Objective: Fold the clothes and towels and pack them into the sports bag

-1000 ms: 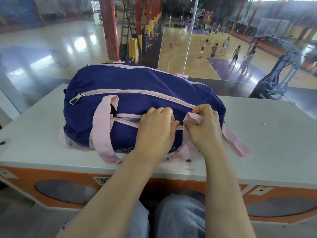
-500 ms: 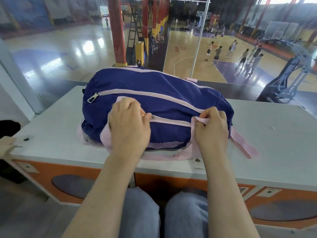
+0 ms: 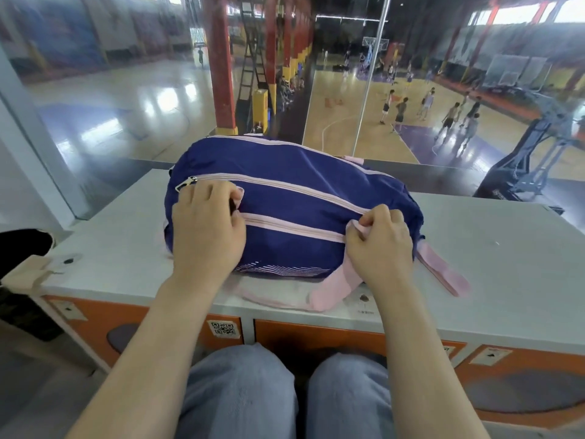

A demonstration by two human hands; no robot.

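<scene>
Navy sports bag [image 3: 294,198] w/ pink zips: our right hand [image 3: 380,245] pinches fabric taut; left hand [image 3: 207,226] pinching the slider, we think. Pull straight, avoid snagging.

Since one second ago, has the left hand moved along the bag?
Yes. The left hand has moved left along the lower zip line of the bag, away from the right hand, which stays pinching the pink strap.

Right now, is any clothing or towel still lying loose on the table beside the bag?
No, only the blue bag and its pink straps lie on the grey table; no loose clothing or towel shows.
</scene>
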